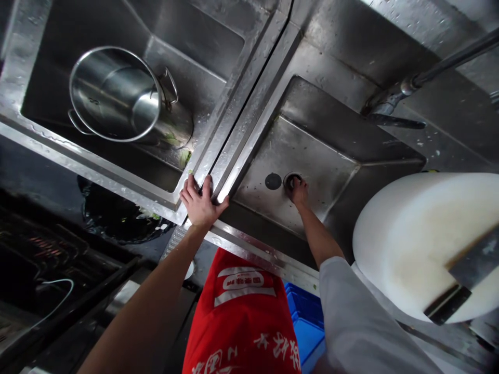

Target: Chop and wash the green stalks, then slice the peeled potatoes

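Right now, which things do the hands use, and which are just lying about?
In use:
right hand, at the round dark drain opening
left hand, on the steel sink rim
probably the flat dark disc

Lying about:
tall steel pot
black-handled steel cleaver
blue plastic crate

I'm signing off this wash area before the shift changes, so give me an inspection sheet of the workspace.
Surface: right stainless-steel sink basin has small specks on its floor; droplets on the metal rim between basins.
Job's things: dark round drain opening, partly hidden; flat dark-grey disc beside it.
Clutter: tall stainless-steel pot in the left basin, green scraps near its base.
Grippers: bare left hand spread on the rim; bare right hand at the drain, grip unclear.
Cables: thin white cable or tube, lower left.
Surroundings: black-handled cleaver on a thick round white board; blue plastic crate below.
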Motion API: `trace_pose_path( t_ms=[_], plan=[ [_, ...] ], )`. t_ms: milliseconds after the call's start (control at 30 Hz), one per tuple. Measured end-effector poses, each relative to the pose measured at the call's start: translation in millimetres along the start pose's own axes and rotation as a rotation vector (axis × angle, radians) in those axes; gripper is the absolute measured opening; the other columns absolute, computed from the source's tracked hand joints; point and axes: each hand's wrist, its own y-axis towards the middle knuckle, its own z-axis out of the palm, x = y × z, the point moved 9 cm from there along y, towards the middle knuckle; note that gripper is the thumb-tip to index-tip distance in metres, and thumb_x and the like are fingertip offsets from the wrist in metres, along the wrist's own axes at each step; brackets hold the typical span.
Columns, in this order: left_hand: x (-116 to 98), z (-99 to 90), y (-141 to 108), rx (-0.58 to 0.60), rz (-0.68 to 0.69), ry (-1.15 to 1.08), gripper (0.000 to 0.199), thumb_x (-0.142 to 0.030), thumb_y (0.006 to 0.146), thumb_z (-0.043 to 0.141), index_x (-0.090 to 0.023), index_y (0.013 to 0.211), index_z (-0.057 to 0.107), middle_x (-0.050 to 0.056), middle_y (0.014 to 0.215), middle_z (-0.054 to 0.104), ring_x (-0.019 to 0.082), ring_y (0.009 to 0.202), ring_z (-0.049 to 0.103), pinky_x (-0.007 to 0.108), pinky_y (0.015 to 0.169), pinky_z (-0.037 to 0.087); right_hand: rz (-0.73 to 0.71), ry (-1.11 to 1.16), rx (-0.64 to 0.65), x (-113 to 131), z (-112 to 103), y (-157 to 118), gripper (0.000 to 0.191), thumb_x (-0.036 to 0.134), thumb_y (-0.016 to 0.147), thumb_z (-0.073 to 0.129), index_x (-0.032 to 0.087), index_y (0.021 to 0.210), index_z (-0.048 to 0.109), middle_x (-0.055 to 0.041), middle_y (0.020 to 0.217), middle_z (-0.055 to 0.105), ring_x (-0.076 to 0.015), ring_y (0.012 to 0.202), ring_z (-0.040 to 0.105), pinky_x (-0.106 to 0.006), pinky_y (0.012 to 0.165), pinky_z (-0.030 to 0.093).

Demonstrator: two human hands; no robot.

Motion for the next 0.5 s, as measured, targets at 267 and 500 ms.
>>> trace_pose_path(
  t_ms=[267, 500],
  plan=[
    [-0.3, 0.5, -0.4, -0.006, 0.012, 0.006, 0.093, -0.065, 0.083, 0.075, -0.016, 0.158, 0.053, 0.027, 0.173, 0.025, 0.051, 0.155, 0.027, 0.068, 0.124, 0.021, 0.566, 0.215, -0.287, -129.2, -47.1, -26.9, 0.078, 0.04, 0.095, 0.066, 0.008, 0.158, 0.033, -0.0303, 0.152, 0.046, -0.0361, 0.142, 0.045, -0.046, 0.118, 0.038],
    [-0.2, 1.2, 0.1, 0.01, 0.004, -0.019, 0.092, -0.064, 0.083, 0.075, -0.016, 0.159, 0.052, 0.026, 0.174, 0.023, 0.053, 0.156, 0.026, 0.07, 0.124, 0.019, 0.568, 0.139, -0.153, -123.0, -20.5, -50.4, 0.07, 0.041, 0.093, 0.062, 0.011, 0.152, 0.039, -0.0307, 0.146, 0.051, -0.0416, 0.138, 0.046, -0.056, 0.114, 0.04]
  ],
)
